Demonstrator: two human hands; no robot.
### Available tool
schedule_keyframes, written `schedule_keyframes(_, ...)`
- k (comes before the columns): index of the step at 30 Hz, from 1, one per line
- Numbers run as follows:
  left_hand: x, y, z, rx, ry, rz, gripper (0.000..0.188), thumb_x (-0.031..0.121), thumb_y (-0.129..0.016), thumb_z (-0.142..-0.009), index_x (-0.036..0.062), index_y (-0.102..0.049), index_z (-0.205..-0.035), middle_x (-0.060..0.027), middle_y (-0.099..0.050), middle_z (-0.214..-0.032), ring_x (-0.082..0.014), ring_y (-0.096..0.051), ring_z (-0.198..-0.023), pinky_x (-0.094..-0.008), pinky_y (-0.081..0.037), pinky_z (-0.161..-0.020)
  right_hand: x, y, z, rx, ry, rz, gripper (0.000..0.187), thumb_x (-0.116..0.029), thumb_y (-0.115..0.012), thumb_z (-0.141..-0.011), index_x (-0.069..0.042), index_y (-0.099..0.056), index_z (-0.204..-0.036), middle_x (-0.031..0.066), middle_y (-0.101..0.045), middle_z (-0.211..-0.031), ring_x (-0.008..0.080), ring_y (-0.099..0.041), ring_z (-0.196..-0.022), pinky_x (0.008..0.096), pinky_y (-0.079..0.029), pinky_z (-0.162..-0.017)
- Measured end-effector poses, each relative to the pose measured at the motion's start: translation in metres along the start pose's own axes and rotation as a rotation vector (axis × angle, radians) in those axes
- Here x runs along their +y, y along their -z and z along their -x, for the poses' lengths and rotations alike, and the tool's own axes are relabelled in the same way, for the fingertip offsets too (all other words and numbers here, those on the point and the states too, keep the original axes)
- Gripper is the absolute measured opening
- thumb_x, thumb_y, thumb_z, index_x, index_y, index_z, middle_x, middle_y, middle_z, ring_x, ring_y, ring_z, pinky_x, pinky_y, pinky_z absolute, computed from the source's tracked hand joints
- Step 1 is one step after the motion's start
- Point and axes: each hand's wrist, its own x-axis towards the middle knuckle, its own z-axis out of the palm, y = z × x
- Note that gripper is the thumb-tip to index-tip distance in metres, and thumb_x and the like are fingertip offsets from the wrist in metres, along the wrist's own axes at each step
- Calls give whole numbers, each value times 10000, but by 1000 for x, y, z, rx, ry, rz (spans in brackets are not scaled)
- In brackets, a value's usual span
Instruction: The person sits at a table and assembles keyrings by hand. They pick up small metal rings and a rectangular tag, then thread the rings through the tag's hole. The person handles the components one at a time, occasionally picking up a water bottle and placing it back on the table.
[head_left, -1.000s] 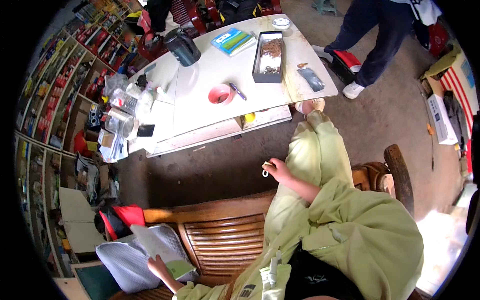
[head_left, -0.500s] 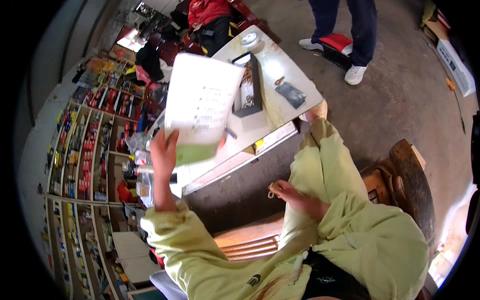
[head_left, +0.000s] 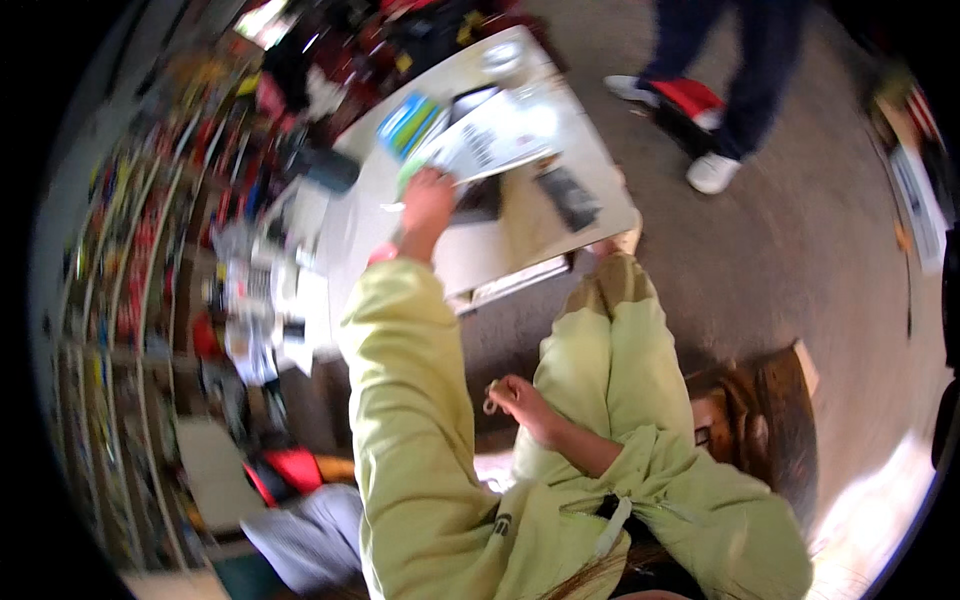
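My left hand (head_left: 428, 205) reaches out over the low white table, its fingers closed on the edge of a white printed sheet (head_left: 505, 140) with a green part near the grip. The sheet slants across a black-framed tray (head_left: 478, 200) and covers much of it. Motion blurs this hand and the sheet. Above my lap, my right hand (head_left: 528, 408) is closed round a small ring-shaped thing (head_left: 489, 405) that pokes out past the fingertips; its kind is too small to tell.
On the table (head_left: 350, 215) are a blue-green box (head_left: 408, 125), a glass jar (head_left: 503, 60), a dark flat pouch (head_left: 568, 195) and a dark cylinder (head_left: 330, 170). Packed shelves (head_left: 130, 270) line the left. A person's legs (head_left: 765, 70) stand beyond; a wooden armrest (head_left: 780, 410) is at right.
My left hand has carried the sheet forward and down, from held up before me to low over the table. The blue-green box has come into view. My right hand keeps the ring-shaped thing.
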Motion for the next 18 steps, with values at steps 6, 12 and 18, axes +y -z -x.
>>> schedule_keyframes(6, 10, 56, 43, 265, 139, 250, 482, 179, -647, -719, 124, -512, -1178, -109, -484, -1179, -303, -434, -1128, -407, -370, -953, 10, 4, -18, 30, 43, -39, 184, -234, -573, -879, -85, -501, -798, -37, -441, -692, 57, -406, -639, 220, -331, -566)
schedule_keyframes(12, -101, 51, 210, 314, 638, 59, 440, -17, -516, -678, 59, -541, -1111, -126, -502, -1119, -308, -461, -1051, -403, -375, -917, 28, -7, -25, 92, -185, -59, 84, -170, -553, -895, -122, -512, -839, -66, -483, -767, 38, -432, -698, 219, -352, -640)
schedule_keyframes(18, -194, -28, 385, -253, 1093, -347, 307, 83, -490, -775, 15, -528, -1072, -115, -527, -1099, -256, -475, -1092, -345, -386, -914, 39, -15, -40, 188, -224, 0, 79, -148, -545, -897, -109, -514, -836, -53, -473, -750, 47, -432, -683, 220, -359, -601)
